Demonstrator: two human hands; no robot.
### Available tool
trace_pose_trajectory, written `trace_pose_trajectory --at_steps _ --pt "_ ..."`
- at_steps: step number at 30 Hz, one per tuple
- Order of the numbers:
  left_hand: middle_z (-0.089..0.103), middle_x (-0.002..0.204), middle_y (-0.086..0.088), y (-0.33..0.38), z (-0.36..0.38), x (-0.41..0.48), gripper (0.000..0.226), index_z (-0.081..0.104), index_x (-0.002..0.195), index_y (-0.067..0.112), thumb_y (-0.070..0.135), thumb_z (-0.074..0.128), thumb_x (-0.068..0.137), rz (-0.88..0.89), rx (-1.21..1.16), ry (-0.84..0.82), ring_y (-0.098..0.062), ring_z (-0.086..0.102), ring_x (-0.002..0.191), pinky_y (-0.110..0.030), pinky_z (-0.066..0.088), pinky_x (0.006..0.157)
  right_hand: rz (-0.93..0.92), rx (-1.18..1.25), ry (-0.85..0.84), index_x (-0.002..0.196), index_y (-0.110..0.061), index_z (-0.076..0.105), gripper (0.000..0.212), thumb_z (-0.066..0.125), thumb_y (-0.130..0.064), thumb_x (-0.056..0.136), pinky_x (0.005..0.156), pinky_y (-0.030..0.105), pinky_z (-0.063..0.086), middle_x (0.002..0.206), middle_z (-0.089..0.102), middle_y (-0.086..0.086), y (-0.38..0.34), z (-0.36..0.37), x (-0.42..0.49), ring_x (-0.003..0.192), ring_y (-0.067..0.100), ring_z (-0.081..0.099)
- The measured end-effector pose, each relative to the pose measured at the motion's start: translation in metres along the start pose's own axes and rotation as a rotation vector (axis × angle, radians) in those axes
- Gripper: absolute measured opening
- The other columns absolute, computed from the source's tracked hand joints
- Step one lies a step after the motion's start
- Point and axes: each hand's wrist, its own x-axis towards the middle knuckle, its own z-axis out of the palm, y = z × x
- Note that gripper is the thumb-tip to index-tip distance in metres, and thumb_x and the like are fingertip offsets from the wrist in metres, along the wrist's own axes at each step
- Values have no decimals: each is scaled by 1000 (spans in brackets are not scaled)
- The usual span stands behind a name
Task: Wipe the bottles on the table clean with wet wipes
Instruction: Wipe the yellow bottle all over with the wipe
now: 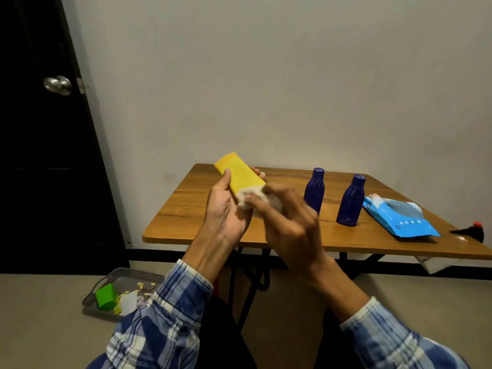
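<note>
A left hand gripped a flat yellow plastic bottle, held up before a brown wooden table; the blurred right hand pinched a crumpled white wet wipe against the bottle's lower end; two dark blue plastic bottles stood upright on the table.

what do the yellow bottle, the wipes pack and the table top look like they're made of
Yellow bottle: probably plastic, matte; even colour, no glare.
Wipes pack: soft plastic film, slightly glossy; it creases and sags.
Table top: wood or wood-look laminate; grain lines, smooth sheen.
</note>
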Motion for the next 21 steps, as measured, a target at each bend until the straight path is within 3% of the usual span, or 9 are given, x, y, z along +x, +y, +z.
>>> trace_pose_trajectory --at_steps 2,5,7,10,13,17,21 --pt "63 93 -13 1 0 0 45 59 106 -2 40 42 104 -11 -15 -10 -24 65 86 -34 59 81 34 11 43 110 -4 74 17 65 -5 95 66 34 60 111 61 18 -1 1 -1 99 28 61" --pt "62 94 -12 0 1 -2 42 59 108 -1 38 46 104 -63 -27 -2 -23 65 84 -33 60 76 -120 -7 -28 110 -4 74 19 62 -6 97 64 33 59 113 58 15 -3 1 -4 96 28 62" --pt "65 97 -16 -1 2 -2 42 57 118 -2 35 44 105 -23 -25 18 -25 67 87 -36 63 71 17 22 23 111 -5 73 19 66 -5 93 64 33 60 113 58 17 5 -3 1 94 29 64" --pt "71 93 -19 -3 -1 -1 43 61 113 -5 32 43 106 67 87 50 -26 73 80 -37 63 72 242 93 59 109 -3 74 23 75 -2 86 77 27 59 109 64 22 11 -8 7 96 28 65" --pt "68 101 -17 -5 -4 -3 46 62 118 -4 38 49 103 48 192 34 -23 70 85 -35 63 74 106 159 -88 108 -4 74 20 72 -3 88 86 20 54 114 64 21 8 -13 4 104 25 63" --pt "68 113 -16 -8 -10 -2 42 54 134 -1 29 44 106 153 454 -26 -21 68 94 -36 61 79 154 181 -142 107 -4 73 24 59 -16 91 76 25 59 111 62 18 25 -23 28 95 24 65" --pt "71 110 -7 -15 -4 -6 43 54 138 1 27 38 107 160 655 -126 -15 68 91 -33 56 83 251 155 -20 107 -5 74 21 65 0 89 73 12 52 108 60 13 46 -27 65 87 15 60"
